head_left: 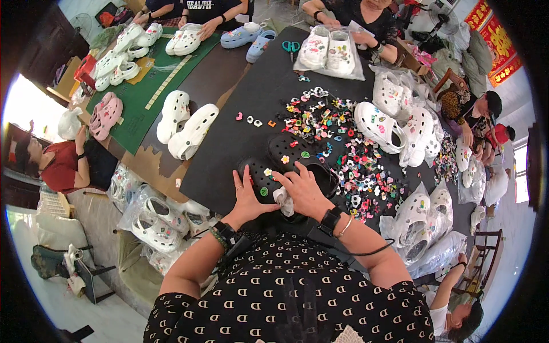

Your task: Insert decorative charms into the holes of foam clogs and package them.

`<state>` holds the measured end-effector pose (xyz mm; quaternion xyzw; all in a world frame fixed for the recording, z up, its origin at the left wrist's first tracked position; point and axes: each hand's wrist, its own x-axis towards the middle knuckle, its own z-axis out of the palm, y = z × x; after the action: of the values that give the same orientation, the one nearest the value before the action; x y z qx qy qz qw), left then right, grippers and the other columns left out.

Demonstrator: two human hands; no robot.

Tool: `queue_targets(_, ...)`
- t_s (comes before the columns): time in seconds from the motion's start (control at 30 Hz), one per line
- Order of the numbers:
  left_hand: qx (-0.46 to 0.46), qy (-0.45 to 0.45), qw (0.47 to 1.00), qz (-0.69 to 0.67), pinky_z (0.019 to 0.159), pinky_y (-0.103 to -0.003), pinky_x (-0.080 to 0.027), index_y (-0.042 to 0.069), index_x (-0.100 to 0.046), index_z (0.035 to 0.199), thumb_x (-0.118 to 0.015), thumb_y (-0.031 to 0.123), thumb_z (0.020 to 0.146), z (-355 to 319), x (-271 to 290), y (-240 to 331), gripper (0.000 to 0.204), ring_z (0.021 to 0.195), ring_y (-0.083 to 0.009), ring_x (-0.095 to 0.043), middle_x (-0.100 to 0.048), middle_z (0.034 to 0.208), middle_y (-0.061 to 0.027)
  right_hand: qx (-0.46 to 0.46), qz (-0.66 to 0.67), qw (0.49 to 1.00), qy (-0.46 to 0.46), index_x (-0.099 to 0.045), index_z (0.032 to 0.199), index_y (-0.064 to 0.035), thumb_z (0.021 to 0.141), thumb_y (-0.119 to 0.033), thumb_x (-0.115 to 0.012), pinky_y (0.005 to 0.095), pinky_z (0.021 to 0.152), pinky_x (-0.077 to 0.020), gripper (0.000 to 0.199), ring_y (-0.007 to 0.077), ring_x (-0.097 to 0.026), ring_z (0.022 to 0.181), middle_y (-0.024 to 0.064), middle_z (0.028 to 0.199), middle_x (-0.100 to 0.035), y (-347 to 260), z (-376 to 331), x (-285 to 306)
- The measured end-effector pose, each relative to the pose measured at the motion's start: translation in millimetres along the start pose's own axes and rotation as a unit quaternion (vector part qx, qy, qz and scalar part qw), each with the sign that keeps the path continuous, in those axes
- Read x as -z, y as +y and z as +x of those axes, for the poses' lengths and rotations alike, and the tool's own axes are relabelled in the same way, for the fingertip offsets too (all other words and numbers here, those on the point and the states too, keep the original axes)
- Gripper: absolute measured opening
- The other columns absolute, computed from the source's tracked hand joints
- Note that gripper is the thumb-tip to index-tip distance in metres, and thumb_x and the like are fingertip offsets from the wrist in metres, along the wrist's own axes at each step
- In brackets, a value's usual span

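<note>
A black clog (253, 178) with a white flower charm (267, 172) and a green round charm (264, 191) lies before me on the dark table. My left hand (250, 200) grips its left side, fingers spread along the upper and thumb toward the heel. From the right, my right hand (303, 193) holds the same clog, fingers bent over it. A crumpled whitish piece (282, 198) sits by my right thumb; whether it is cloth or paper I cannot tell. Just beyond, a second black clog (284, 147) carries a yellowish flower and a green charm.
Loose colourful shoe charms (366, 177) spread to the right. White clogs (190, 131) stand at left, others (380, 127) at right beside bagged pairs (420, 220). A co-worker's hands hold a bagged pair (327, 50) across the table. Teal scissors (290, 47) lie near it. A green mat (154, 86) is far left.
</note>
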<state>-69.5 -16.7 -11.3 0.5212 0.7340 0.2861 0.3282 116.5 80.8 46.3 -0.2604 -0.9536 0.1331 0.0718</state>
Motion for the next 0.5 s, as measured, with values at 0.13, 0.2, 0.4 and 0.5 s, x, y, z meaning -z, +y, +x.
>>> queue_targets(0.13,-0.003,-0.003,1.000,0.006,0.111,-0.051,-0.025,0.007,0.005,0.150,-0.091,0.050,0.046,2.0,-3.4,-2.3,0.147,0.140,-0.0519,-0.004,0.011,0.144,-0.0428,0.007,-0.043,0.998,0.038,-0.049,0.132,-0.0110,0.074,-0.008,-0.063,0.0443,0.085,-0.0383,0.060,0.0396,-0.046,0.114,0.0135,0.101,-0.056,1.2,4.3,-17.6)
queue_targets(0.2,-0.003,-0.006,1.000,0.008,0.111,-0.051,-0.025,0.008,0.006,0.150,-0.091,0.050,0.046,1.8,-3.3,-4.0,0.148,0.140,-0.0522,-0.004,0.012,0.144,-0.0431,-0.008,-0.033,0.997,0.067,-0.055,0.115,-0.0068,0.074,-0.011,-0.063,0.0429,0.082,-0.0390,0.042,0.0354,-0.048,0.108,0.0130,0.095,-0.057,2.1,10.1,-24.9)
queue_targets(0.4,-0.021,0.010,1.000,-0.004,0.112,-0.050,-0.024,0.007,0.005,0.149,-0.092,0.049,0.045,3.2,-6.8,-7.2,0.148,0.140,-0.0510,-0.004,0.013,0.145,-0.0407,-0.030,-0.072,0.993,0.086,-0.055,0.101,-0.0075,0.075,-0.015,-0.062,0.0408,0.074,-0.0395,0.028,0.0301,-0.049,0.098,0.0099,0.087,-0.058,-3.0,14.8,-29.4)
queue_targets(0.5,0.070,0.029,0.994,-0.076,0.115,-0.050,-0.016,0.003,0.009,0.148,-0.092,0.048,0.047,-6.3,-14.7,2.4,0.150,0.141,-0.0475,0.002,0.009,0.147,-0.0368,-0.030,-0.057,0.995,0.071,-0.055,0.107,-0.0063,0.074,-0.018,-0.065,0.0425,0.081,-0.0414,0.036,0.0337,-0.048,0.109,0.0118,0.096,-0.057,-3.3,6.2,-22.0)
